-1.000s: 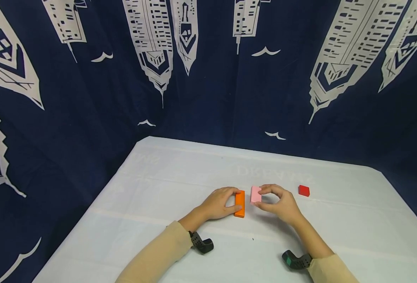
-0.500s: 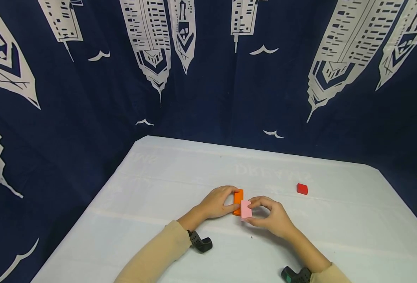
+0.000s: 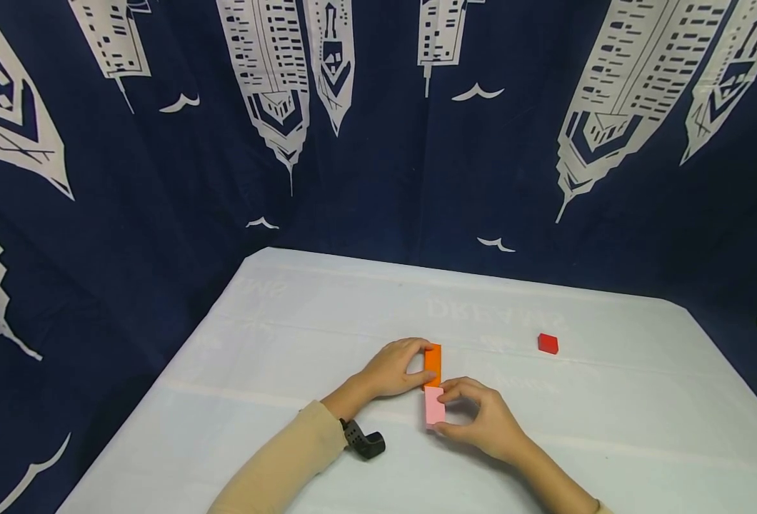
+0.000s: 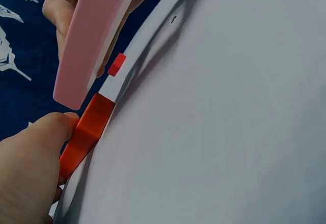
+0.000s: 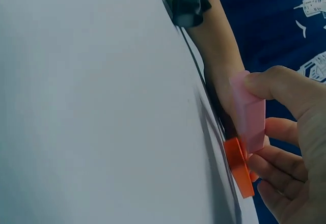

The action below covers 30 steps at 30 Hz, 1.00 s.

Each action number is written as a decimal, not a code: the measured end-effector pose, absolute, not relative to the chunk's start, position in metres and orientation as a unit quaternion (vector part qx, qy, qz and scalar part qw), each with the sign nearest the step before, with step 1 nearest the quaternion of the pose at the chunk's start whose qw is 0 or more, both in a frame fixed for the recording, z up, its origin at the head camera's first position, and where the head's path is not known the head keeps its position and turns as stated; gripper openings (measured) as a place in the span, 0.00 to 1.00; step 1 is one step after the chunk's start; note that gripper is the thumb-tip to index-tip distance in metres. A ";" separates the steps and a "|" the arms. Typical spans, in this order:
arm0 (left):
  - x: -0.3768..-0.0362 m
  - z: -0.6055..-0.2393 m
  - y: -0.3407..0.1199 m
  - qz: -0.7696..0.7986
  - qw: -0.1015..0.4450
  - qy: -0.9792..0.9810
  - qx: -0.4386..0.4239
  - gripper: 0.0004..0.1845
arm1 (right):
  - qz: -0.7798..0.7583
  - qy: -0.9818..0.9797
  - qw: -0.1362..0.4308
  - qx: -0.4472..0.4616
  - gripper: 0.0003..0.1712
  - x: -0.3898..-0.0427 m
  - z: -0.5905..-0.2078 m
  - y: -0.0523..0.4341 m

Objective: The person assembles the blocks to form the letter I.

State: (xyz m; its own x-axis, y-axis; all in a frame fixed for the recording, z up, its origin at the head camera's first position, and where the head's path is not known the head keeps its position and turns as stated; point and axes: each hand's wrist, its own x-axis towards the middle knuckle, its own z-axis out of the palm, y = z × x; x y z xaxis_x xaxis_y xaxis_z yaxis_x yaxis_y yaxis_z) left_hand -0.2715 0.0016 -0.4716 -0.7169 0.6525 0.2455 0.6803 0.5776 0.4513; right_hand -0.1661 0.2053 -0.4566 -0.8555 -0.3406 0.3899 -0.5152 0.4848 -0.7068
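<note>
Left hand [image 3: 391, 370] pinches the orange block [image 3: 433, 365] – right hand [image 3: 481, 421] pinches the pink block [image 3: 434, 405], curled.

Long beige sleeves being worn on both arms, ending just short of wrists. Black perforated strap with small black camera block [image 3: 364, 442] being worn just behind left hand [image 3: 393, 369]. Right hand [image 3: 481, 422] bare; its sleeve edge being shown only at lower frame border. No rings, no gloves being seen.
</note>
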 end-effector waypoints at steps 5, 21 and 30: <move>-0.270 -0.469 0.001 -0.270 0.020 -0.889 -0.369 0.27 | 0.439 -0.854 0.108 0.259 0.19 -0.161 -0.461 0.200; -0.271 -0.474 0.004 -0.273 0.021 -0.886 -0.375 0.27 | 0.418 -0.860 0.116 0.268 0.20 -0.159 -0.471 0.200; -0.270 -0.470 0.003 -0.269 0.018 -0.889 -0.370 0.27 | 0.411 -0.861 0.132 0.269 0.20 -0.162 -0.474 0.199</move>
State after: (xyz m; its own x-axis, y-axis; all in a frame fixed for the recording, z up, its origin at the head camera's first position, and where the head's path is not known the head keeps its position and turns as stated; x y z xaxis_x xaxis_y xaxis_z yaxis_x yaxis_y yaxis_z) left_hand -0.2702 0.0033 -0.4704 -0.7260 0.6481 0.2299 0.6669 0.5821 0.4651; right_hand -0.1617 0.1992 -0.4738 -0.8205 -0.3542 0.4486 -0.5715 0.5169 -0.6373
